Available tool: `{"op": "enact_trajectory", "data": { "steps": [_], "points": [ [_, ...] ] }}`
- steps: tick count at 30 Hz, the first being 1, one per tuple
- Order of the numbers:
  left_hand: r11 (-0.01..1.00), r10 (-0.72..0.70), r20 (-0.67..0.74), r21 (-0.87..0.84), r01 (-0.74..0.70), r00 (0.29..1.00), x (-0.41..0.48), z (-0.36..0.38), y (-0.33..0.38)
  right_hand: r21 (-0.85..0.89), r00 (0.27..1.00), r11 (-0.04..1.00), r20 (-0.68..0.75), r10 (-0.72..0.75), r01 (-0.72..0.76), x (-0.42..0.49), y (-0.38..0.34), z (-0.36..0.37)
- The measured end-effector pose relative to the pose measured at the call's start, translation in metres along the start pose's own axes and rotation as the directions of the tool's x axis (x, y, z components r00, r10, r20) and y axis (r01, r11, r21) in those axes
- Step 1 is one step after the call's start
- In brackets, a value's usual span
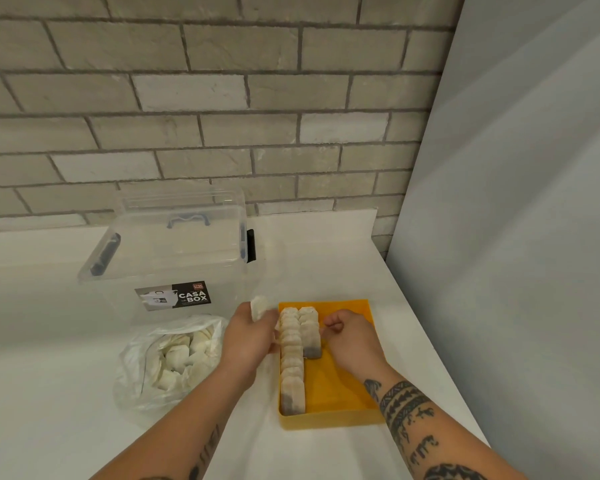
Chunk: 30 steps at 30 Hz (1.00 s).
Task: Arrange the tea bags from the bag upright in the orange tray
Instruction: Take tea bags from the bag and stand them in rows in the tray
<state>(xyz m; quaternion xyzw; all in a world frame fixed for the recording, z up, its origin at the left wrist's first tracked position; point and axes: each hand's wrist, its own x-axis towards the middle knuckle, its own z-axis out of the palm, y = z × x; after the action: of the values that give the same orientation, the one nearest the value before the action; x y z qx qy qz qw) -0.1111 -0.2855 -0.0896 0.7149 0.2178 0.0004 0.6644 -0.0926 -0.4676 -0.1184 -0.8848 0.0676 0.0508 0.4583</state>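
Note:
The orange tray (340,389) lies on the white counter. A long row of tea bags (291,362) stands upright along its left wall, and a shorter second row (310,332) stands beside it at the far end. My left hand (250,336) grips a few tea bags (260,306) just left of the tray. My right hand (349,336) hovers over the tray, fingers curled and pinching at the short row's right side. The clear plastic bag (168,362) with several loose tea bags lies to the left.
A clear lidded storage box (174,258) labelled CASA BOX stands behind the plastic bag. A brick wall runs along the back, and a grey panel (520,237) borders the counter on the right. The counter's right edge passes close to the tray.

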Motion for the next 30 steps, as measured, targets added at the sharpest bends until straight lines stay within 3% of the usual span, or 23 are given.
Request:
{"op": "enact_trajectory", "data": {
  "steps": [3, 5, 11, 20, 30],
  "points": [
    [0.963, -0.07, 0.114, -0.253, 0.097, 0.991, -0.003, 0.0, 0.015, 0.062, 0.997, 0.996, -0.02, -0.07, 0.071, -0.006, -0.013, -0.008],
    [0.937, -0.076, 0.181, -0.324, 0.133, 0.98, -0.007, 0.002, 0.021, 0.105, 0.993, 0.988, -0.035, -0.113, 0.116, -0.01, -0.021, -0.012],
    [0.95, 0.059, 0.259, -0.311, 0.025, 0.964, -0.021, 0.009, 0.026, 0.262, 0.984, 0.949, -0.024, -0.175, 0.175, -0.022, -0.044, -0.02],
    [0.973, 0.158, 0.205, -0.197, -0.118, 0.966, -0.036, 0.01, 0.03, 0.306, 0.972, 0.926, -0.004, -0.233, 0.223, -0.031, -0.051, -0.023],
    [0.958, 0.056, 0.267, -0.286, 0.024, 0.962, -0.036, 0.005, 0.02, 0.249, 0.967, 0.935, -0.067, -0.244, 0.253, -0.029, -0.05, -0.03]
  ]
}}
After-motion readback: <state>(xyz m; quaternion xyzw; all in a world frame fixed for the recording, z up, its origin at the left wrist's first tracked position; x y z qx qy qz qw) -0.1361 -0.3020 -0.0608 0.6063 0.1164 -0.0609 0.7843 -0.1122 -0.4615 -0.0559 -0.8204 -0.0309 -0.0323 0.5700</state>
